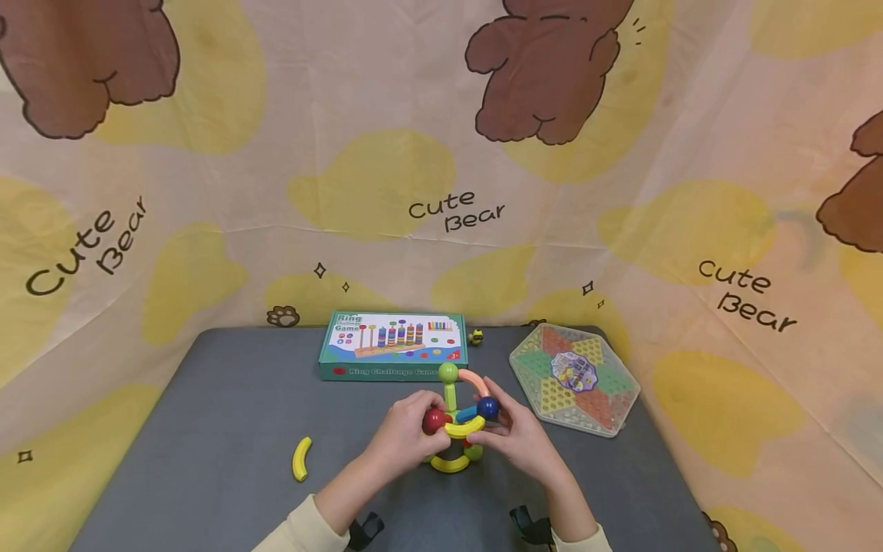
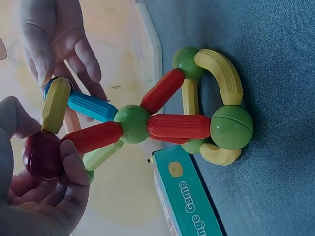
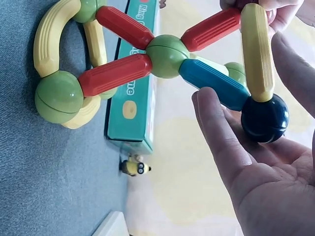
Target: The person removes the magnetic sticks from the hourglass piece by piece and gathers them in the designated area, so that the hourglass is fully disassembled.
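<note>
A toy structure of coloured balls and sticks stands on the table, its lower ring made of green balls (image 2: 231, 127) and curved yellow sticks (image 1: 450, 464). Red sticks (image 2: 178, 126) rise to a central green ball (image 3: 167, 56). My left hand (image 1: 408, 426) pinches the red ball (image 2: 43, 155) at an upper arm's end. On the other side, my right hand (image 1: 520, 435) holds the blue ball (image 3: 265, 118) between thumb and fingers, beside the blue stick (image 3: 214, 83). A curved yellow stick (image 1: 465, 428) spans the two balls. Farther back, a pink curved stick (image 1: 474, 379) meets a light green ball (image 1: 448, 372).
A loose yellow curved stick (image 1: 301, 459) lies left on the grey table (image 1: 207, 429). Behind the structure is a Ring Challenge Game box (image 1: 393, 372), with a small yellow figure (image 1: 476, 336) beside it. A hexagonal game board (image 1: 545, 410) lies at the right.
</note>
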Action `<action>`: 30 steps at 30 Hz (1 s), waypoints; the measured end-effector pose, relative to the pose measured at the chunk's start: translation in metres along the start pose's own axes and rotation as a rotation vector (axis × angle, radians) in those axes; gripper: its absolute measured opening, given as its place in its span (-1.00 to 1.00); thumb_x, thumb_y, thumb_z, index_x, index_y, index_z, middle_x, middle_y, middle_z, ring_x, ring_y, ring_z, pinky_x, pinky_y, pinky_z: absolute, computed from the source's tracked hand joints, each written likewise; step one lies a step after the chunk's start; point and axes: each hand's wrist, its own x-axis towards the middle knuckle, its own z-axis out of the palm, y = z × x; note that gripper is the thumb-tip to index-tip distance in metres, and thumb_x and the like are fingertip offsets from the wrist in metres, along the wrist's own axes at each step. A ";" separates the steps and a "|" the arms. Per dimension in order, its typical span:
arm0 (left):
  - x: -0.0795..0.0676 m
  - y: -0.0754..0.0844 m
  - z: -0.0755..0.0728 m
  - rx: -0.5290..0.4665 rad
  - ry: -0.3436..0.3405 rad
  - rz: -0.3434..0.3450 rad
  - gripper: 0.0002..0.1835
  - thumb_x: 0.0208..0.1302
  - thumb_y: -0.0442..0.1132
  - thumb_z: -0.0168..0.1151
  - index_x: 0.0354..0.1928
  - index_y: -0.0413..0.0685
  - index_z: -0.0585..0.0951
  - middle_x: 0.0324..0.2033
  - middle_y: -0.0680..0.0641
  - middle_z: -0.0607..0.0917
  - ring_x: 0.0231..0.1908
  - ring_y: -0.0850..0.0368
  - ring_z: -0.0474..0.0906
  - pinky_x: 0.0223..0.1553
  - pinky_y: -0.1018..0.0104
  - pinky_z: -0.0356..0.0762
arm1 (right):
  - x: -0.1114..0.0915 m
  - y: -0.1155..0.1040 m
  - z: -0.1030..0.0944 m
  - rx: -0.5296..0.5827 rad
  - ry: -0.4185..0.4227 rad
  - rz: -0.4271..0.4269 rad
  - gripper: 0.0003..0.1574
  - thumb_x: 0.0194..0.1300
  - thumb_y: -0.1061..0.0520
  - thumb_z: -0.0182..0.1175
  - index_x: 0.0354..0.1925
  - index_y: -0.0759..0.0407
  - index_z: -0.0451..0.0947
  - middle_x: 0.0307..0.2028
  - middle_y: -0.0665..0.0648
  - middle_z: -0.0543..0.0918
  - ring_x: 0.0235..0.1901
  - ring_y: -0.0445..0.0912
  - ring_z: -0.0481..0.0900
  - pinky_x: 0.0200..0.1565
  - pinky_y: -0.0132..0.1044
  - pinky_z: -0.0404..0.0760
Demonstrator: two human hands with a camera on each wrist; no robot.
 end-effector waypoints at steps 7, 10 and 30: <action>0.002 0.000 -0.001 -0.035 0.001 -0.027 -0.63 0.02 -0.27 0.43 -0.09 -0.11 0.60 -0.26 0.04 0.61 -0.33 0.17 0.53 -0.36 0.45 0.62 | 0.000 0.000 0.000 -0.011 0.022 0.006 0.08 0.26 0.05 0.42 0.57 0.11 0.08 0.42 0.37 0.36 0.29 0.18 0.53 0.06 -0.28 0.63; 0.003 0.000 -0.001 -0.035 0.000 -0.028 -0.63 0.02 -0.28 0.44 -0.08 -0.11 0.60 -0.25 0.04 0.62 -0.33 0.17 0.54 -0.35 0.44 0.63 | 0.001 0.000 0.000 -0.019 0.037 0.005 0.00 0.31 0.07 0.37 0.56 0.11 0.11 0.40 0.37 0.39 0.29 0.17 0.53 0.06 -0.27 0.64; 0.004 -0.001 -0.005 -0.045 -0.007 -0.049 -0.65 0.06 -0.30 0.44 -0.06 -0.07 0.62 -0.24 0.00 0.69 -0.32 0.15 0.56 -0.32 0.37 0.67 | 0.003 -0.003 0.001 0.007 0.062 0.031 -0.08 0.36 0.10 0.32 0.55 0.11 0.15 0.36 0.36 0.44 0.25 0.16 0.57 -0.02 -0.28 0.68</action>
